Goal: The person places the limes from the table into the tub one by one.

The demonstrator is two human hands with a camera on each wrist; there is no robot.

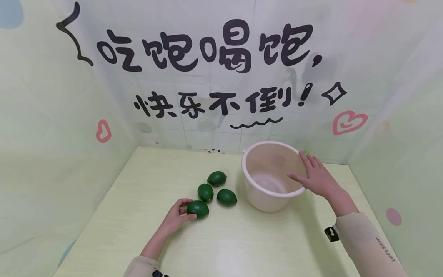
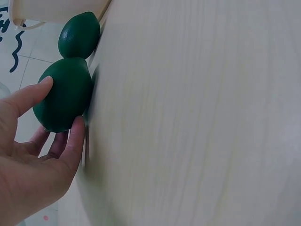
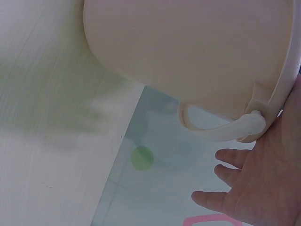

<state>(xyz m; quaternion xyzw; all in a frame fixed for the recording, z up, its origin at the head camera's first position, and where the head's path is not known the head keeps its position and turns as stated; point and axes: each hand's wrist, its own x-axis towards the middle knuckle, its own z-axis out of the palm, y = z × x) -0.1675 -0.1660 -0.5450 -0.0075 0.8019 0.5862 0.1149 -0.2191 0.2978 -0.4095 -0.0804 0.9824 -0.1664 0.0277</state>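
Observation:
My left hand holds a dark green lime, thumb on one side and fingers curled about the other. In the left wrist view the held lime sits close beside the table surface, overlapping a second lime. Three more limes lie just beyond it: one nearest the held one, one at the back and one toward the bucket. Resting on the right rim of a pale pink bucket is my right hand, its fingers straight and spread, thumb over the opening.
The bucket's handle hangs at its side in the right wrist view. A pale wooden table carries everything. Behind it hangs a printed curtain with black lettering, and similar sheets close off both sides.

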